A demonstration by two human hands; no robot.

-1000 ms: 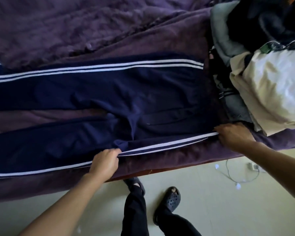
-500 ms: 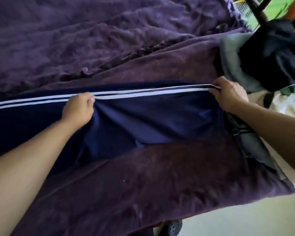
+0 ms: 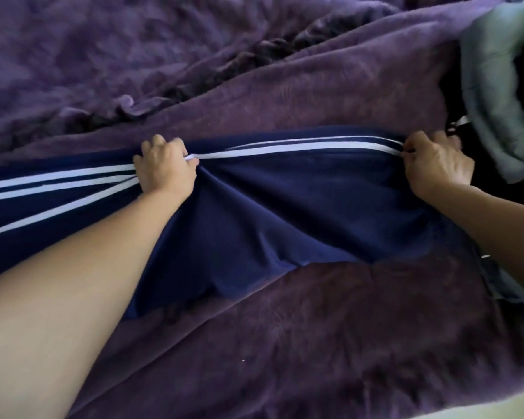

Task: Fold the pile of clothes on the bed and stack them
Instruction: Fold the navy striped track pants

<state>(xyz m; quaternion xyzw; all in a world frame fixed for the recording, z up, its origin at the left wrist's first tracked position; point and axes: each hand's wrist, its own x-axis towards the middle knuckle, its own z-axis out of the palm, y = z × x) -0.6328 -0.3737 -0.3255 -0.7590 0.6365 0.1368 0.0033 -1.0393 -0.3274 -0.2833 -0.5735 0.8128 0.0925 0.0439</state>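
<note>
Nearest the camera, a plum bedspread (image 3: 315,343) covers the bed's front edge. Beyond it lie navy track trousers (image 3: 270,207), spread sideways across the bed and doubled lengthwise, the fabric bunching in loose folds between the arms. At the far edge the left hand (image 3: 164,167) grips the white side stripes (image 3: 285,148) mid-leg, fingers curled into the cloth, while the right hand (image 3: 436,164) pinches the same edge at the waistband end. The leg-over-leg fold appears to be in hand; past the left hand the stripes splay apart, so the next move likely calls for aligning and smoothing them. At right sits a grey garment (image 3: 490,86) from the waiting pile; a rumpled purple duvet (image 3: 133,55) fills the background.
</note>
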